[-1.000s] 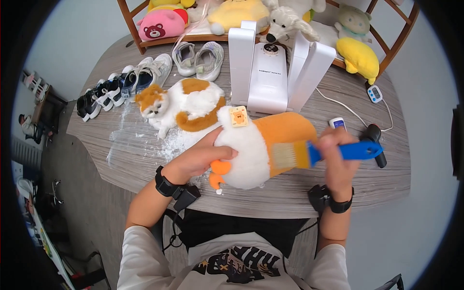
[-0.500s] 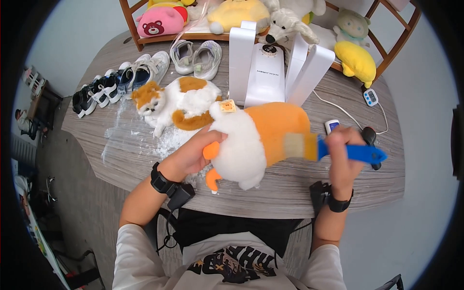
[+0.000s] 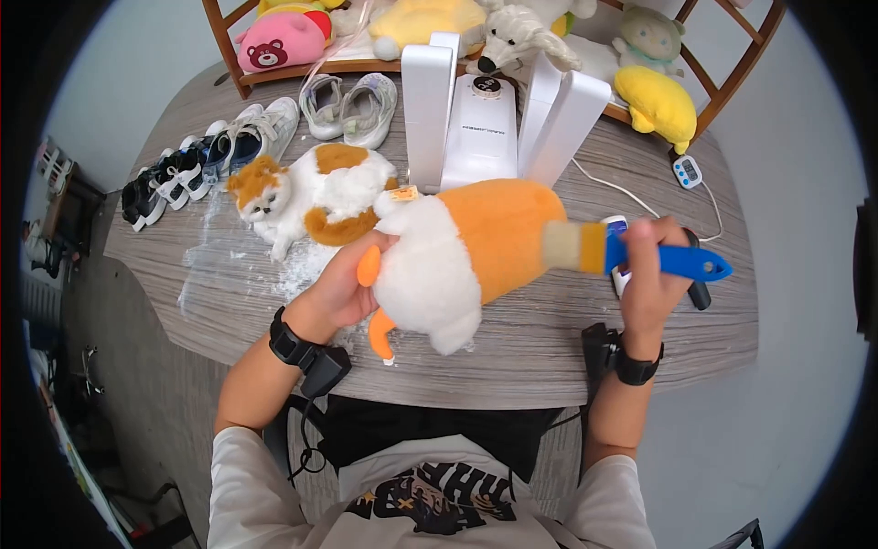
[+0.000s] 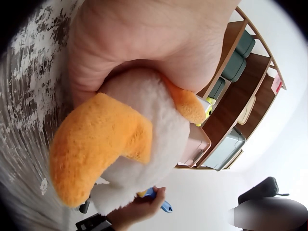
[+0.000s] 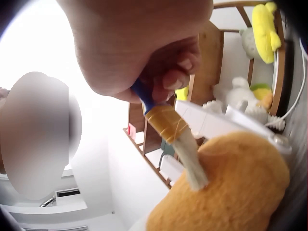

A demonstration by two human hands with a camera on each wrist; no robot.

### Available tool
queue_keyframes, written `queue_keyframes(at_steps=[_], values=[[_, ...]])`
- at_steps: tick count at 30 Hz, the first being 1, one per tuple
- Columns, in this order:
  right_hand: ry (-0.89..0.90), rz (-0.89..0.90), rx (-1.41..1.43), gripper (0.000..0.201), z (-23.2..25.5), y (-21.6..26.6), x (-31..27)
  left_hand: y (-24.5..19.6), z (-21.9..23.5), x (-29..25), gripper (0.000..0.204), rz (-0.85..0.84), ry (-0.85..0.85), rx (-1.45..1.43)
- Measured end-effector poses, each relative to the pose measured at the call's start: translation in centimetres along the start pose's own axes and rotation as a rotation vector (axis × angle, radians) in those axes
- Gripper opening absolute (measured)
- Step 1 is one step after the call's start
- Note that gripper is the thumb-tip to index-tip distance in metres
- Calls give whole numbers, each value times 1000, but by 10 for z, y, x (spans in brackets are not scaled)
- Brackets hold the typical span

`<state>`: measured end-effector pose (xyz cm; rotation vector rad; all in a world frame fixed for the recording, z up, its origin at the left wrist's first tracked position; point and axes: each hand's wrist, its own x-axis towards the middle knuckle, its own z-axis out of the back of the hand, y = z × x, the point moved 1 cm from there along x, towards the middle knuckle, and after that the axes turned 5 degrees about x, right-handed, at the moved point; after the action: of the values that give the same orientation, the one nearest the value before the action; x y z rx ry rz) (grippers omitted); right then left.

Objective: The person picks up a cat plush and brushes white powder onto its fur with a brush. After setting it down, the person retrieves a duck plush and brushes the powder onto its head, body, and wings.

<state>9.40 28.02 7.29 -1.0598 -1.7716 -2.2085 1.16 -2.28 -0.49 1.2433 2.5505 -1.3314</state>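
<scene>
In the head view, a plush toy (image 3: 512,240) with an orange body, a white furry end and orange feet is held over the table. My left hand (image 3: 340,291) grips it by the white end. The left wrist view shows the palm curled round the white plush fur (image 4: 161,149) beside an orange foot (image 4: 96,144). A flat brush (image 3: 672,263) with a blue handle is in my right hand (image 3: 651,284). Its pale bristles (image 5: 190,161) touch the orange plush in the right wrist view.
A cat figure (image 3: 320,188) lies left of the toy, with white powder (image 3: 242,265) scattered on the grey table (image 3: 540,371). Behind stand a white appliance (image 3: 480,137) with upright arms, several shoes (image 3: 265,128) and a wooden rack (image 3: 212,32) of plush toys. A white bottle (image 3: 619,279) is at right.
The plush toy has turned a little in my left hand, and its label tips away. The brush has shifted from near the white fur out toward the far orange end.
</scene>
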Motion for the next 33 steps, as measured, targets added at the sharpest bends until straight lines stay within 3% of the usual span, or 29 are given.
queue_keyframes(at_steps=[3,5,7,8,10,11,15,18,20,21,22,24,27,28,30,33], values=[[-141,129,-47,21,7,-1,5,2,2,4,43,-17,22,-62],[-78,82,97,17,3,2,-4,3,4,5,41,-18,46,-93],[244,261,406,15,-22,8,-11,4,2,6,39,-26,81,-115],[240,259,407,15,-27,13,-11,4,0,6,39,-23,81,-112],[540,366,63,13,-35,24,-9,4,-4,5,40,-38,15,-71],[542,364,61,13,-32,18,-8,3,-4,5,40,-37,17,-74],[-21,32,-122,23,10,-9,5,0,-6,3,40,-22,-3,-58],[-165,37,0,27,14,-6,7,2,-6,4,41,-23,28,-78],[5,43,294,26,-2,5,-3,3,-4,4,42,-17,43,-92],[206,117,383,21,-11,4,-7,4,-2,5,42,-8,74,-103],[359,237,339,14,-24,7,-10,4,-2,6,42,0,107,-112],[698,218,251,9,-41,21,-8,3,-7,5,43,-14,70,-83],[587,214,195,6,-26,9,-7,1,-11,3,43,-20,29,-60],[373,143,175,8,-18,1,-10,1,-11,2,43,-11,24,-59],[47,182,84,17,-7,-4,-1,2,-8,2,43,-18,34,-76],[-35,148,212,21,-3,7,-2,1,-8,3,43,-13,52,-88]])
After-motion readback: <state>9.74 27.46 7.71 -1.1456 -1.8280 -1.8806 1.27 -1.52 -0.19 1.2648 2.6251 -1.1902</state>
